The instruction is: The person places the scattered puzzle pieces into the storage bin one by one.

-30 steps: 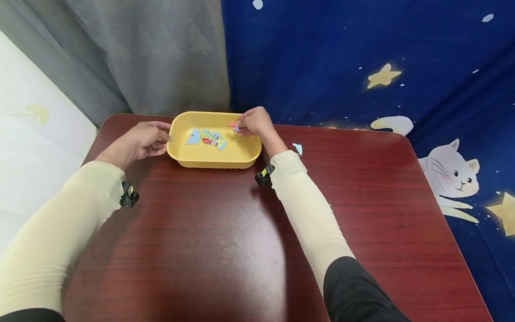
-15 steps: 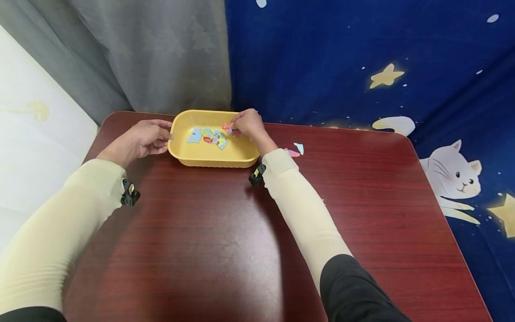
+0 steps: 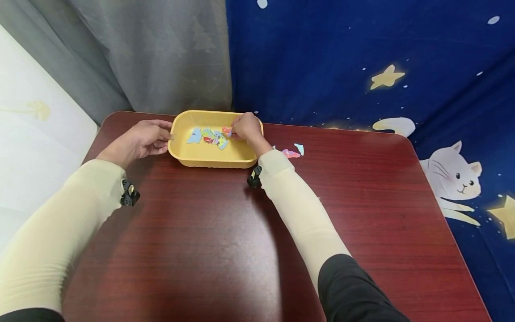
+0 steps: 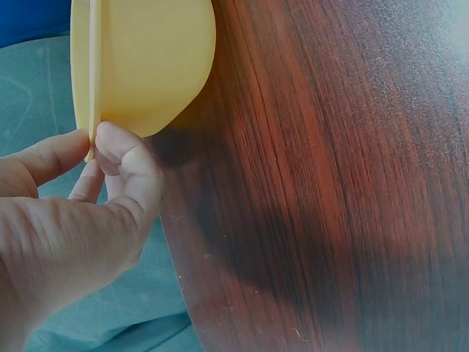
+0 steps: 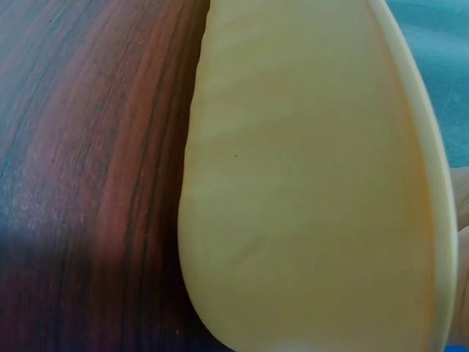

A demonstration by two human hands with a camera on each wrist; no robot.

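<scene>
A yellow plastic basin [image 3: 217, 163] stands at the far edge of the table. My left hand [image 3: 146, 136] pinches its left rim between thumb and fingers, seen close up in the left wrist view at the yellow rim [image 4: 95, 66]. Inside the basin, my right hand [image 3: 246, 126] holds a small red-pink flat printed piece [image 3: 226, 130] in its fingertips. Left of it lie a light blue flat piece [image 3: 194, 136] and a multicoloured cluster of flat pieces [image 3: 214, 137]. The basin's outer wall [image 5: 308, 169] fills much of the right wrist view and hides most of the right hand.
On the dark red wooden table [image 3: 193, 232], a pink flat piece [image 3: 291, 154] and a light blue scrap [image 3: 299, 148] lie right of the basin, beside the right sleeve. A grey curtain [image 3: 169, 58] and a blue starry curtain [image 3: 306, 62] hang behind the table.
My right hand has moved left and lower into the basin, bringing the red-pink piece near the cluster. The pink piece on the table has come into view. The left hand keeps its grip.
</scene>
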